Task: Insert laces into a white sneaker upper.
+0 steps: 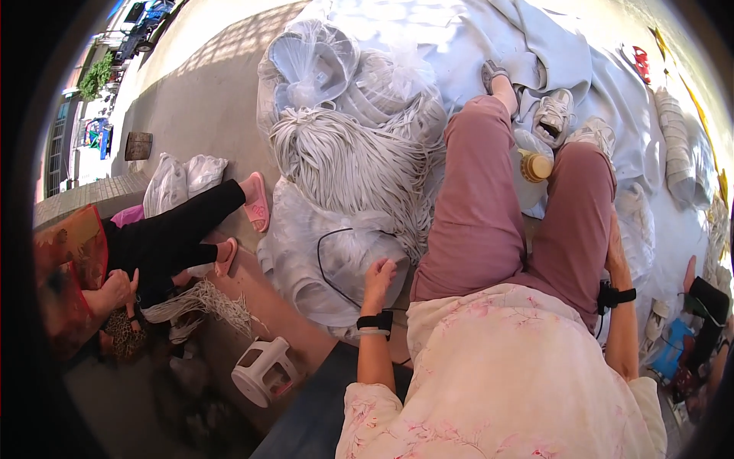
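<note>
My left hand (380, 274) is raised beside my left thigh, its fingers loosely curled and nothing seen in them. Below and around it lies a clear plastic bag (294, 268) with pale rolled material inside. Just beyond spreads a large bundle of white cords (344, 161). My right hand (616, 249) hangs against the outer side of my right thigh; the leg hides most of its fingers. Between my knees stands a translucent bottle with a yellow-brown cap (537, 167). White shoes (553, 116) lie on the pale sheet near my feet.
A seated person (115, 291) in pink slippers is at the left, near loose cords (202, 302) and a white plastic stool (264, 373). More clear bags (313, 65) lie ahead on a pale sheet (489, 30). White wrapped rolls (673, 145) lie right; another person's arm (705, 314) shows there.
</note>
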